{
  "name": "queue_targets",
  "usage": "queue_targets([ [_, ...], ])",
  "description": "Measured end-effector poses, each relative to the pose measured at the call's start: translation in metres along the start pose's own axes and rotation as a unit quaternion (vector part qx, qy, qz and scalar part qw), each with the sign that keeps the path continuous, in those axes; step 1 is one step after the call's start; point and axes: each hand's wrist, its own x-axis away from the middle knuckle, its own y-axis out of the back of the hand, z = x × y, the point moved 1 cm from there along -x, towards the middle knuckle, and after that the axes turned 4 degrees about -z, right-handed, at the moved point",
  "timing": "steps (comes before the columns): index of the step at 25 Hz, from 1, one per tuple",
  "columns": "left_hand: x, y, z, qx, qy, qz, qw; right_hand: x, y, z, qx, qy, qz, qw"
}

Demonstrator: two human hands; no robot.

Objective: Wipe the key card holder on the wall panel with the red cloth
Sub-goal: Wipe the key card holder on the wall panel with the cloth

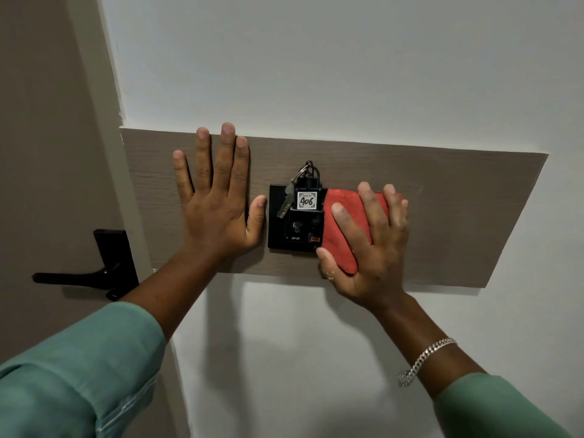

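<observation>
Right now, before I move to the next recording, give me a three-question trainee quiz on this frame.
1. True or false: the red cloth covers the tag marked 406.
2. Which hand presses the cloth: A left, B right?
3. Fill in: the left hand lies flat on the wall panel, beside the key card holder, on the side of the door ____.

Key: 1 false, the cloth lies at the holder's other edge; 2 B, the right hand; 3 handle.
</observation>
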Motion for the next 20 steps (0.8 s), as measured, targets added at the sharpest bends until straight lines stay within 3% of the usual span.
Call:
queue_targets([
  [2,0.000,0.001,0.000,0.000,-0.001,0.004,1.000,0.014,0.008,-0.018,0.007,0.063,0.035,0.997],
  [3,0.000,0.001,0.000,0.000,-0.002,0.003,1.000,0.019,0.012,-0.022,-0.003,0.056,0.041,0.998],
  [6,0.001,0.001,0.000,0.005,0.001,0.004,1.000,0.010,0.017,-0.002,-0.080,-0.094,-0.043,0.991],
  [8,0.003,0.002,0.000,0.010,0.002,0.005,1.000,-0.011,0.009,0.031,-0.128,-0.130,-0.090,0.979],
  [11,0.001,0.003,0.001,0.015,0.000,0.000,1.000,-0.023,-0.013,0.065,-0.081,-0.048,-0.025,0.995],
  [14,0.002,0.004,0.002,0.027,0.003,-0.003,1.000,0.000,-0.023,0.053,0.015,-0.026,-0.001,1.000],
  [18,0.004,0.004,0.000,0.041,0.009,0.005,0.999,-0.006,-0.021,0.063,-0.028,-0.157,-0.061,0.985],
  [20,0.004,0.006,0.000,0.043,0.011,0.005,0.999,-0.016,-0.026,0.079,-0.032,-0.170,-0.060,0.983],
])
